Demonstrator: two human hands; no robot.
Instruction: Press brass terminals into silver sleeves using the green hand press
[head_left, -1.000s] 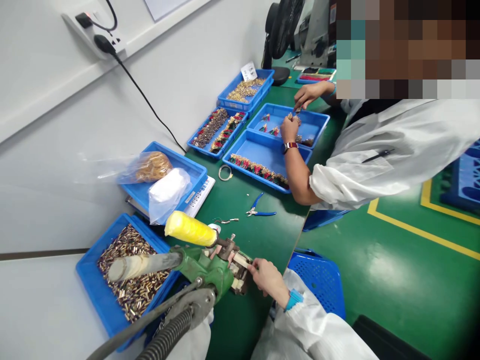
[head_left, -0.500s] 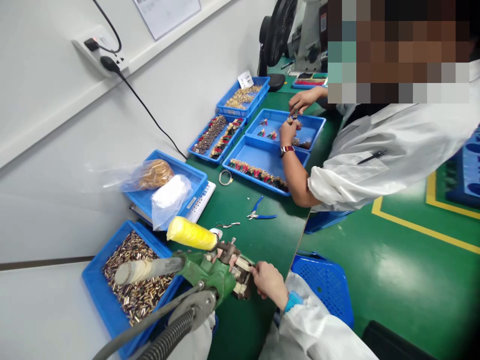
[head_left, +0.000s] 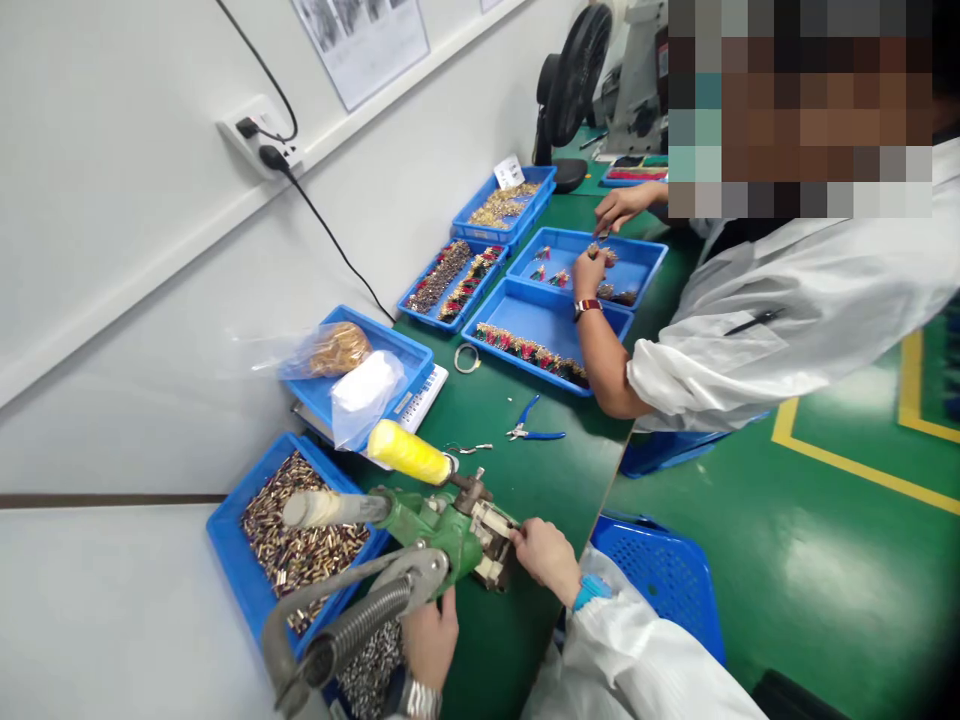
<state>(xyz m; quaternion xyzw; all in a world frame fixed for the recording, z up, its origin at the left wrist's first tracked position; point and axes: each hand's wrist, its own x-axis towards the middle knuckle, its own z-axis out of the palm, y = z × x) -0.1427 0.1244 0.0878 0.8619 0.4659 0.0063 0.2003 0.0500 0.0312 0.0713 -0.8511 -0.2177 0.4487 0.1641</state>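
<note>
A green hand press (head_left: 439,530) with a yellow-wrapped handle (head_left: 411,452) stands on the bench in front of me. My right hand (head_left: 549,558), a blue band at its wrist, is at the right side of the press's jaw block (head_left: 491,545). Its thumb and forefinger are pinched together there; whatever lies between them is too small to make out. Under the press body is my left hand (head_left: 430,640), with a silver watch. One finger points up toward the press, and the others are hidden. Small silver metal parts (head_left: 371,670) lie just left of that hand.
A blue tray (head_left: 225,545) of brass-coloured metal pieces sits left of the press. Blue-handled cutters (head_left: 541,435) and a tape ring (head_left: 466,358) lie beyond it. Across the bench, a co-worker's hands (head_left: 592,270) work over blue trays (head_left: 547,380) of beaded pieces. A blue stool (head_left: 660,570) stands right.
My left hand has come into sight beneath the press, where only a sleeve showed before. My right hand stays pinched at the jaw block. The view has shifted slightly.
</note>
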